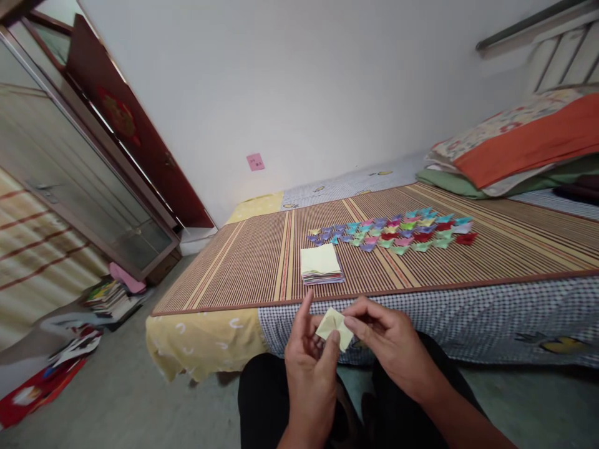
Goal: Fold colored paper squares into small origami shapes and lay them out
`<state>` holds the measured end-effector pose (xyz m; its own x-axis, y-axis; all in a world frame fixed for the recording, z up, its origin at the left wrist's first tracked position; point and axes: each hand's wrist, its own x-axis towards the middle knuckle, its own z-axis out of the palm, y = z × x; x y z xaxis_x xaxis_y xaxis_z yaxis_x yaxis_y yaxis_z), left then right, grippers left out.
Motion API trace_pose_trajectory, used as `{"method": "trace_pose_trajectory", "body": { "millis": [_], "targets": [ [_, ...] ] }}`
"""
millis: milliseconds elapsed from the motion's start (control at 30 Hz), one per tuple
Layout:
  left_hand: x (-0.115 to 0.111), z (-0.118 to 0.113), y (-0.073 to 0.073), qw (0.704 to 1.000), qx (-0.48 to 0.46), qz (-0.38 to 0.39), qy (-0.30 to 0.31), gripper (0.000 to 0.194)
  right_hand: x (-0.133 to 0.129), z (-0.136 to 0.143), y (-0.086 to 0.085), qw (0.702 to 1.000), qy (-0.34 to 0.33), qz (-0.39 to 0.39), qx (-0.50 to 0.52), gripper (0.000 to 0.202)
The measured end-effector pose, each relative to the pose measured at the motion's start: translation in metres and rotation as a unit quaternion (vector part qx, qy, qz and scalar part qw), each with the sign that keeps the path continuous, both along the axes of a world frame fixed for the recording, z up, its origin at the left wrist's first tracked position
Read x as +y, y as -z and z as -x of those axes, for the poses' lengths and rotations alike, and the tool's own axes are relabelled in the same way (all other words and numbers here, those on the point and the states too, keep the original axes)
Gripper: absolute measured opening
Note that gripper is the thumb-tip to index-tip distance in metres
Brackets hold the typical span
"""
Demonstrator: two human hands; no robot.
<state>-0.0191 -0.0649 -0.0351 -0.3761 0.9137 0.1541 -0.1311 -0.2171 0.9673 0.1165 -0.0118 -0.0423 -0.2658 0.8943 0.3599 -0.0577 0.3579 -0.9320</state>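
Observation:
A small square of folded pale yellow paper [335, 325] is held between both hands above my lap, with creases meeting near its middle. My left hand [311, 358] grips its lower left side under the thumb, index finger pointing up. At the paper's right corner, my right hand [384, 330] pinches with thumb and index finger. Just beyond the hands, a stack of square paper sheets [321, 260] lies on the bed mat, a pale yellow one on top. Several rows of small folded paper pieces [393, 234] in many colours spread behind it to the right.
The striped bamboo mat [243, 262] covers the bed, over a checked sheet [468, 318] hanging down its front. Folded bedding [519, 140] is piled at the right. A pink note [255, 162] is on the wall. Books [107, 299] stand on the floor at left, near a red door [135, 125].

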Motion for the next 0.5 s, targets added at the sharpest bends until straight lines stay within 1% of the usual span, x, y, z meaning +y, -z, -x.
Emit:
{"method": "trace_pose_trajectory", "body": {
  "millis": [33,133,167,233,400,500],
  "targets": [
    [0.0014,-0.0002,0.0,1.0,-0.019,0.003,0.007,0.066,0.0001,0.0007,-0.0008,1.0,0.009,-0.011,0.001,0.021],
    [0.005,0.0017,0.0009,0.997,-0.039,0.038,0.056,0.036,-0.0018,0.0019,-0.0018,0.996,0.048,-0.075,-0.009,0.019],
    [0.0055,0.0027,0.0013,0.995,-0.033,0.049,0.075,0.031,-0.0026,0.0021,-0.0017,0.994,0.056,-0.097,-0.012,0.019],
    [0.005,0.0047,0.0021,0.994,-0.004,0.056,0.091,0.032,-0.0037,0.0024,-0.0011,0.99,0.057,-0.123,-0.021,0.018],
    [0.0003,0.0056,0.0036,0.992,0.109,0.034,0.06,0.034,-0.0026,0.0036,-0.0028,0.991,0.036,-0.119,-0.051,0.01],
    [-0.0002,0.0025,0.0051,0.987,0.151,0.029,0.054,0.034,-0.0032,0.0051,-0.0058,0.99,0.047,-0.124,-0.046,0.014]
  ]
}}
